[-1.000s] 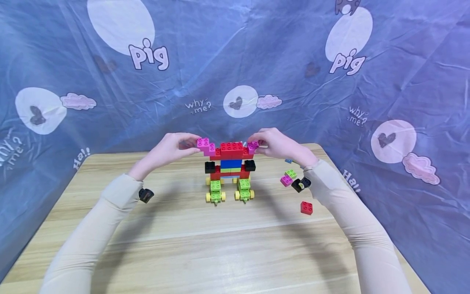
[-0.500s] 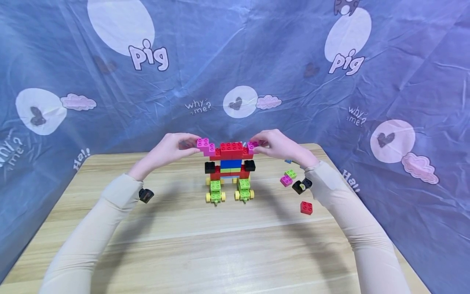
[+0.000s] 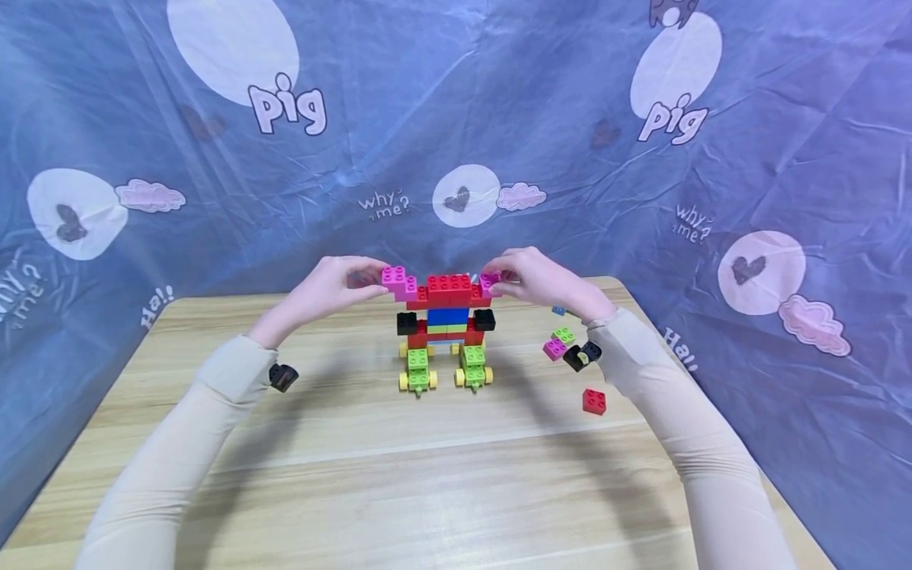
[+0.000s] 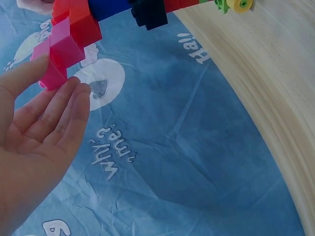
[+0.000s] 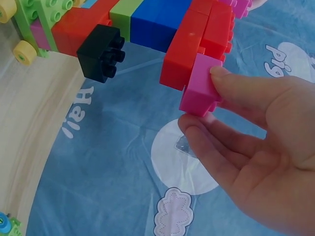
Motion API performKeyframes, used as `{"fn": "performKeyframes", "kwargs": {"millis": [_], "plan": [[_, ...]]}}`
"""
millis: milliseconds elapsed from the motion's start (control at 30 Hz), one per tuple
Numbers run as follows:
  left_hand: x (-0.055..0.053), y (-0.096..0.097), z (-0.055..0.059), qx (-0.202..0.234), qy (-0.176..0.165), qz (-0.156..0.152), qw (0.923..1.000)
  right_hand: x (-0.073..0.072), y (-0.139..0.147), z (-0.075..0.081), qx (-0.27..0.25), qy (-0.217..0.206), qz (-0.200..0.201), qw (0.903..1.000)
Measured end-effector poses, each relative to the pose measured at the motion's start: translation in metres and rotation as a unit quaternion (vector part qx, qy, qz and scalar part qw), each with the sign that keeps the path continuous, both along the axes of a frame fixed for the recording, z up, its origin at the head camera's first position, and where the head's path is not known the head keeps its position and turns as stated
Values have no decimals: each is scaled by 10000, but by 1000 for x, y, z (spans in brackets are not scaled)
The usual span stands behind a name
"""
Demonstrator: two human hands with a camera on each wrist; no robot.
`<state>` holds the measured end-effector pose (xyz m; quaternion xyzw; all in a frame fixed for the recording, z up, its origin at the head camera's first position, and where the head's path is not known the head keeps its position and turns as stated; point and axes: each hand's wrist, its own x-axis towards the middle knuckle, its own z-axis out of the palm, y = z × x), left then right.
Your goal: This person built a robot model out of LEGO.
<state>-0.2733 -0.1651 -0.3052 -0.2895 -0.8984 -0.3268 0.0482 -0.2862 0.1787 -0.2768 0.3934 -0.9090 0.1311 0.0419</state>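
A figure of toy building bricks stands upright on the table, with a red top [image 3: 450,290], a blue middle [image 3: 448,318] and black bricks [image 3: 407,323] out at its sides. Its feet are green wheeled bases [image 3: 418,372] with yellow wheels. My left hand [image 3: 333,283] pinches the outer of two stepped pink bricks [image 4: 51,76] at the figure's upper left, thumb on one side and fingers on the other. At the upper right, my right hand [image 3: 536,279] grips a single pink brick [image 5: 199,86] between thumb and fingers; it sits against the red brick [image 5: 183,51].
Right of the figure lie a loose green brick [image 3: 563,336], a pink brick [image 3: 554,349], a black piece [image 3: 582,356] and a red brick [image 3: 594,401]. A small blue piece [image 3: 559,310] is farther back. A blue printed cloth [image 3: 456,119] hangs behind the wooden table [image 3: 427,491].
Both hands stay on the pink bricks at either side of the figure. My right hand has shifted very slightly; the figure has not visibly moved.
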Motion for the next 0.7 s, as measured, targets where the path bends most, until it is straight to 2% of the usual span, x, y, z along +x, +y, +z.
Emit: {"fn": "performKeyframes", "kwargs": {"millis": [533,700], "plan": [[2,1,2,-43,-42,18,10000,0,-1,0,-94,47,9,9999],[3,2,2,-49,-7,29,10000,1,-3,4,38,59,34,10000]]}}
